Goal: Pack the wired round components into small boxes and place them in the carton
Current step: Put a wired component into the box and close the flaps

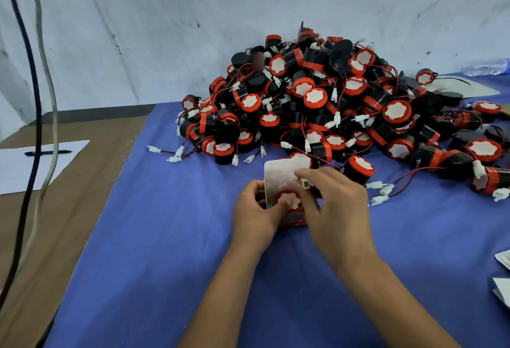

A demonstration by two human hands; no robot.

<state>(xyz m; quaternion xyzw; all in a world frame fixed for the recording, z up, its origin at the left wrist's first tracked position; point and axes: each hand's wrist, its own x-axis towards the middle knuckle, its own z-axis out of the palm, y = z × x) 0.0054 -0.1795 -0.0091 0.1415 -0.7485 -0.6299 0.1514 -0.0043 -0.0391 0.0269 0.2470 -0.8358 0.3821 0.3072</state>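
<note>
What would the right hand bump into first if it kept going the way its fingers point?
The right hand points up and to the left across the small box. Its fingers are already on the white plug and the box's raised flap, so the box comes first. Beyond lies the pile of round components, though depth is unclear.

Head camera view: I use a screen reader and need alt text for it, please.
Two hands work at a small box on a blue cloth: the left hand holds it while the right hand tucks a round red-rimmed part and its white plug inside. Behind lies a big pile of parts.
</note>
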